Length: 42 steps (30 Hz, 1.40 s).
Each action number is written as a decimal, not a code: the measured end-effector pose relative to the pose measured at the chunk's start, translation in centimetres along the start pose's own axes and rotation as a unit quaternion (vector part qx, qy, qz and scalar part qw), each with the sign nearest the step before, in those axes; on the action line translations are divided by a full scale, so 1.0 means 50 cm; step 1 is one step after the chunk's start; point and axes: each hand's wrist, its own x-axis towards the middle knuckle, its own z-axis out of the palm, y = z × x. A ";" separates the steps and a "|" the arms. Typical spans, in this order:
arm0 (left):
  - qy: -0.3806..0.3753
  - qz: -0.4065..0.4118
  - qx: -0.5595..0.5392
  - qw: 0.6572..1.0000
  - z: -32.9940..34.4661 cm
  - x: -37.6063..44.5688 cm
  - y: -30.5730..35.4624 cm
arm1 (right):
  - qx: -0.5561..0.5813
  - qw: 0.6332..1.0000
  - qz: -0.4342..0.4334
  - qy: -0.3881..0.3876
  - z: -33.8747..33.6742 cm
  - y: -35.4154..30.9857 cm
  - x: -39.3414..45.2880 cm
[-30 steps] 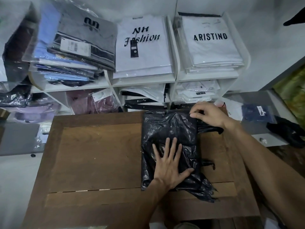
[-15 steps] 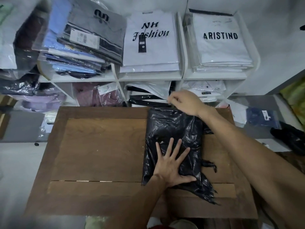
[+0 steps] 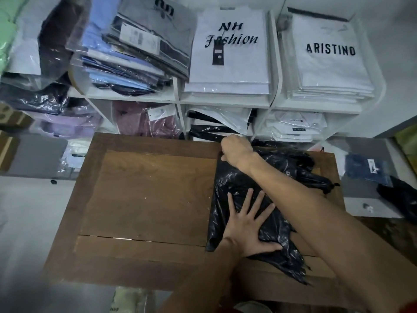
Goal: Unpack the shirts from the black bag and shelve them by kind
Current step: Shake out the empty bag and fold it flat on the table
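Observation:
A shiny black plastic bag [image 3: 282, 177] lies flat on the right half of a brown wooden table [image 3: 146, 195]. My left hand [image 3: 247, 229] presses on its near part with fingers spread flat. My right hand [image 3: 237, 149] reaches across and grips the bag's far left corner, fingers curled. Whatever is inside the bag is hidden. Behind the table stands a white shelf unit [image 3: 225, 101] holding a stack of white "NH Fashion" shirts [image 3: 230, 53] and a stack of white "ARISTINO" shirts [image 3: 329, 57].
A leaning pile of blue, grey and black bagged shirts [image 3: 135, 53] fills the left shelf. The lower compartments hold more packed garments [image 3: 293, 127]. A navy packed shirt [image 3: 365, 166] and another black bag [image 3: 401, 197] lie on a surface to the right.
My right hand slid left along the bag's far edge, from its right corner to its left corner. My left hand stayed pressed on the bag.

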 end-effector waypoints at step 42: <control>0.102 -0.055 -0.011 0.993 -0.048 0.032 0.021 | 0.178 0.964 0.075 0.184 0.150 0.309 -0.171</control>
